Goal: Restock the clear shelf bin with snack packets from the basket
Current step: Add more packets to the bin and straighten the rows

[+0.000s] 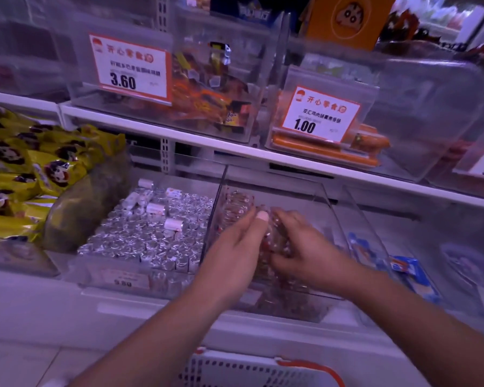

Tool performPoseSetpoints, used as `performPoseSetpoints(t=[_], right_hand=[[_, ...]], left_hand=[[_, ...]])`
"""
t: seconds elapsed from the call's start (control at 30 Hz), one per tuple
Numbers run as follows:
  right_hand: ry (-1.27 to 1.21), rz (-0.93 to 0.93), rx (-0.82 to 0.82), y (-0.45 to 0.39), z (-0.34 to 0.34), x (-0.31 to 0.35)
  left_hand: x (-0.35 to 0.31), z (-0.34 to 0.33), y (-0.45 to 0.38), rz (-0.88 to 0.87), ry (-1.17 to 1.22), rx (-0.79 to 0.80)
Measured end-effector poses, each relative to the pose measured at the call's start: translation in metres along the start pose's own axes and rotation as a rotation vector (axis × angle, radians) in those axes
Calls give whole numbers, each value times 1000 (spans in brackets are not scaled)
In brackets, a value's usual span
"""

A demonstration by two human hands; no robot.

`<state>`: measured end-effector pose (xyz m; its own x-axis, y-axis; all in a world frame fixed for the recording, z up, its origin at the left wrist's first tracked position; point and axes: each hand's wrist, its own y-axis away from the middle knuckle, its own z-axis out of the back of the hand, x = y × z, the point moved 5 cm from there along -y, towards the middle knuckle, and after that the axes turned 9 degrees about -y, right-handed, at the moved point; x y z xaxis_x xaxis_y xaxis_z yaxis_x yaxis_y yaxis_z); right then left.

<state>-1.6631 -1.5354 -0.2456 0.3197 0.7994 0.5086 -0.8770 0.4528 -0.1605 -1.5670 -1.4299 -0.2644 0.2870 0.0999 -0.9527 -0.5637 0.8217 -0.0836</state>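
Both your forearms reach forward and slightly inward over the front wall of the clear shelf bin [329,202] on the lower shelf. Your left hand [236,247] lies palm toward the right, fingers fairly straight, thumb up, pressing against the left side of the snack packets [274,241]. Your right hand [305,247] faces it, fingers curled over the packets from the right, gripping them. The packets sit between both hands, inside the bin near its left wall. The basket [252,370] stands below your arms at the bottom edge. A bin of silver-wrapped pieces [151,233] adjoins on the left.
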Motion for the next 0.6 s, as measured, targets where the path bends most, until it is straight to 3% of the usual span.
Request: performPoseSetpoints(t=[0.1,0.2,0.33,0.43,0.6], right_hand=[[-36,-69,-5,-34,18,-30],[-5,-86,57,-77,19,-59],[83,-155,222,-124,-10,-92],[328,-354,425,-136,-35,-120],[382,-335,311,-132,-47,-129]], left_hand=[[-4,40,-8,-205,-498,-214],[9,61,-20,-201,-731,-265],[42,53,-30,-131,-774,-77],[53,55,-34,-127,-746,-52],[59,56,-37,-93,-746,-68]])
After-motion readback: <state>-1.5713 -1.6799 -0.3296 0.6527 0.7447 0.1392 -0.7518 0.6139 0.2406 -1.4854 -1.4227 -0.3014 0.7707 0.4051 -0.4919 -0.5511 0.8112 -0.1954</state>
